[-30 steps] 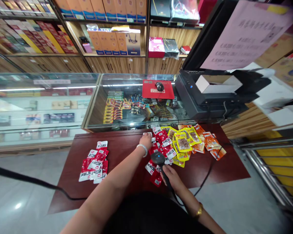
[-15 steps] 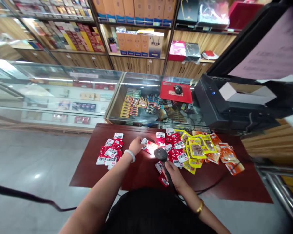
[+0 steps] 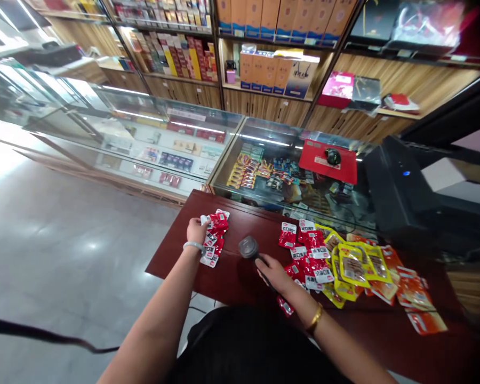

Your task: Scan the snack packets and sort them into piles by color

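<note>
My left hand [image 3: 197,231] is closed on the white end of a red snack packet [image 3: 217,222], above the small pile of red-and-white packets [image 3: 210,258] at the table's left side. A black handheld barcode scanner [image 3: 248,247] is gripped by its handle in my right hand [image 3: 275,274]. Its head points left over bare table, with no light showing on the surface. Right of it lies a larger group of red packets [image 3: 317,246]. Beyond these are yellow packets [image 3: 354,266] and orange packets [image 3: 414,290]. One red packet [image 3: 285,306] is partly hidden by my right forearm.
The dark red table [image 3: 236,288] stands against a glass display case [image 3: 260,197]. On the glass lies a red mat [image 3: 318,162] with a small black object [image 3: 333,156]. A black machine [image 3: 400,197] stands at the right. Stocked shelves [image 3: 220,58] line the back.
My left hand has carried the red packet left onto the small pile. The scanner has moved left, and its bright light on the packet is gone. The whole view has shifted.
</note>
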`<state>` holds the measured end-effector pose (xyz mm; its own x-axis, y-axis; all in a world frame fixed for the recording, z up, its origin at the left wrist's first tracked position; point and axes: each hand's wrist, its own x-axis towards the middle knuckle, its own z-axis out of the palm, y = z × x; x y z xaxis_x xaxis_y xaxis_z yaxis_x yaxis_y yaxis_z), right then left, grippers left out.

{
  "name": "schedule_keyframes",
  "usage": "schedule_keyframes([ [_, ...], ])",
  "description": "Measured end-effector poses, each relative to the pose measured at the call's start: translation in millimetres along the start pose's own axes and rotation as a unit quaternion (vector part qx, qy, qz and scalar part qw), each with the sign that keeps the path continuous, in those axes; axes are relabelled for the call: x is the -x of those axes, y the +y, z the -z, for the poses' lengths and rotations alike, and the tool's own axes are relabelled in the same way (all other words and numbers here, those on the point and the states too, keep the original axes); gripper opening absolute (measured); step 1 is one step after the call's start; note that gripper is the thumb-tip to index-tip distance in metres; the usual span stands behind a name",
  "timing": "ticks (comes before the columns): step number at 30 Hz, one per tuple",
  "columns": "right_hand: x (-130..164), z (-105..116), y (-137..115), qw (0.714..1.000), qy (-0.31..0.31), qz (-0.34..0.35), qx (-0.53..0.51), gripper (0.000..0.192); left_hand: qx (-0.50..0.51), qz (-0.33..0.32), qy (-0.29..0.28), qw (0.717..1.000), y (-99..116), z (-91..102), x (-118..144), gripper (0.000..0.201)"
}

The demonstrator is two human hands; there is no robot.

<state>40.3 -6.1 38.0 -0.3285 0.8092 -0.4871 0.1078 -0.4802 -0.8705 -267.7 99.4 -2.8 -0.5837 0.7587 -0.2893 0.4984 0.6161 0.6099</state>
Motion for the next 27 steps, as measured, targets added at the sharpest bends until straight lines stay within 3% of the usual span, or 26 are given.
schedule_keyframes([
  [4, 3.0, 2.6, -2.5, 1.0, 0.004, -0.004, 0.01, 0.052, -0.086, 0.03, -0.024, 0.995, 3.2, 11.8, -11.4, 0.042],
  [6, 7.9, 7.1, -4.9, 1.0, 0.013, -0.004, 0.001, 0.052, -0.15, 0.015, 0.034, 0.988, 12.0, 7.7, -5.0, 0.056],
  [9, 17.7, 17.6, -4.0, 0.998, 0.046, -0.005, -0.037, 0.052, -0.189, -0.085, 0.107, 0.972, 34.5, -16.7, 17.0, 0.065],
  [11, 25.9, 26.8, 1.4, 0.994, 0.077, -0.015, -0.074, 0.051, -0.19, -0.181, 0.052, 0.963, 55.1, -45.6, 36.7, 0.057],
  [14, 41.7, 42.4, 14.2, 0.982, 0.13, -0.025, -0.131, 0.05, -0.193, -0.299, -0.094, 0.93, 90.4, -101.2, 68.9, 0.044],
  [17, 60.5, 58.5, 25.7, 0.969, 0.174, -0.047, -0.167, 0.048, -0.207, -0.313, -0.222, 0.9, 124.1, -154.9, 101.8, 0.045],
  [19, 72.4, 68.1, 31.0, 0.962, 0.192, -0.054, -0.189, 0.048, -0.237, -0.289, -0.242, 0.895, 142.3, -181.2, 122.7, 0.055],
  [21, 81.7, 75.8, 35.6, 0.956, 0.207, -0.052, -0.203, 0.047, -0.269, -0.278, -0.22, 0.896, 155.0, -198.3, 140.6, 0.063],
  [24, 89.4, 82.9, 42.9, 0.951, 0.222, -0.049, -0.207, 0.047, -0.293, -0.295, -0.185, 0.89, 163.0, -210.9, 156.3, 0.064],
  [27, 91.4, 85.4, 48.9, 0.947, 0.231, -0.056, -0.215, 0.05, -0.285, -0.29, -0.211, 0.889, 160.1, -215.2, 154.1, 0.052],
])
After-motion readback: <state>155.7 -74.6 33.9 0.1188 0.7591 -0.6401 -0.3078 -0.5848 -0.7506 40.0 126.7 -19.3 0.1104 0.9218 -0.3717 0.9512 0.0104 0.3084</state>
